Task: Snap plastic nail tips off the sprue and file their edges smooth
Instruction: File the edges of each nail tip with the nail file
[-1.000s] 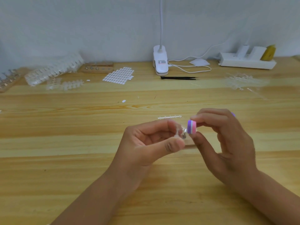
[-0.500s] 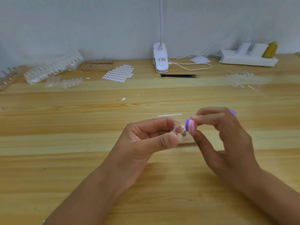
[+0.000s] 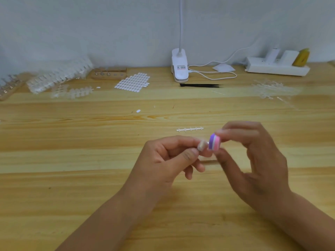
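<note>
Clear plastic nail tip (image 3: 203, 145) sits pinched in the grip of the left hand (image 3: 168, 160), between thumb and forefinger. Purple-and-pink file block (image 3: 214, 142), pinched by the right hand (image 3: 253, 160), lies against the tip's edge. Both are held above the table (image 3: 90, 142). A bare sprue (image 3: 190, 129) lies just beyond, with black tweezers (image 3: 201, 85) farther back.

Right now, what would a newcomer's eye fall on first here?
In the centre, the left hand pinches a clear nail tip while the right hand holds a purple-and-pink file block against it. Just beyond lies a bare sprue; a white clip lamp stands at the back.
</note>
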The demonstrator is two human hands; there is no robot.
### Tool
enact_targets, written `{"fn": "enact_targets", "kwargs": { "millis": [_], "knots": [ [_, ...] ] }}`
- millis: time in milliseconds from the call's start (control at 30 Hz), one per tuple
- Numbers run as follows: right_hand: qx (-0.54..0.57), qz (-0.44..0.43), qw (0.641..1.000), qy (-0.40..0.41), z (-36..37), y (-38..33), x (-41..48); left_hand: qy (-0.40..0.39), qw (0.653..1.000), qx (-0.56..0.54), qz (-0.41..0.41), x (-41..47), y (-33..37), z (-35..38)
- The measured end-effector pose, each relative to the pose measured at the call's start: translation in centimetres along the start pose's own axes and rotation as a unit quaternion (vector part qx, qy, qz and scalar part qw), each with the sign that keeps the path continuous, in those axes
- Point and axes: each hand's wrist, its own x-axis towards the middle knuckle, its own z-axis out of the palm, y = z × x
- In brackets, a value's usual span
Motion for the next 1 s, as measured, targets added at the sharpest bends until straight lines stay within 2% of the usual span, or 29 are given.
{"fn": "enact_targets", "kwargs": {
  "millis": [100, 267, 367, 533, 667, 800, 933, 1000],
  "knots": [
    [-0.019, -0.058, 0.998, -0.004, 0.1, -0.1, -0.2, 0.019, 1.000, 0.009, 0.018, -0.2, 0.0, 0.3],
    [-0.030, -0.045, 0.998, 0.020, -0.1, 0.0, 0.2, 0.066, 0.997, 0.008, 0.027, -0.2, 0.2, 0.0],
    [-0.024, -0.081, 0.996, -0.002, 0.3, -0.5, 0.1, 0.053, 0.998, 0.019, 0.027, -0.2, 0.1, 0.1],
    [-0.041, -0.041, 0.998, -0.003, -0.1, 0.6, 0.2, 0.046, 0.999, 0.010, 0.019, 0.0, 0.0, -0.1],
    [-0.027, -0.081, 0.996, -0.014, 0.2, -0.1, 0.0, 0.037, 0.999, 0.015, 0.019, -0.1, 0.0, 0.0],
    [-0.060, -0.030, 0.998, -0.005, -0.5, 0.9, 0.4, 0.040, 0.999, -0.006, 0.017, 0.0, 0.1, -0.1],
    [-0.026, -0.085, 0.996, -0.020, 0.1, -0.6, 0.0, 0.036, 0.999, 0.009, 0.018, -0.1, 0.1, 0.2],
    [-0.051, -0.068, 0.996, -0.030, -0.1, 0.3, 0.2, 0.038, 0.999, -0.002, 0.016, 0.0, 0.1, 0.1]
  ]
}}
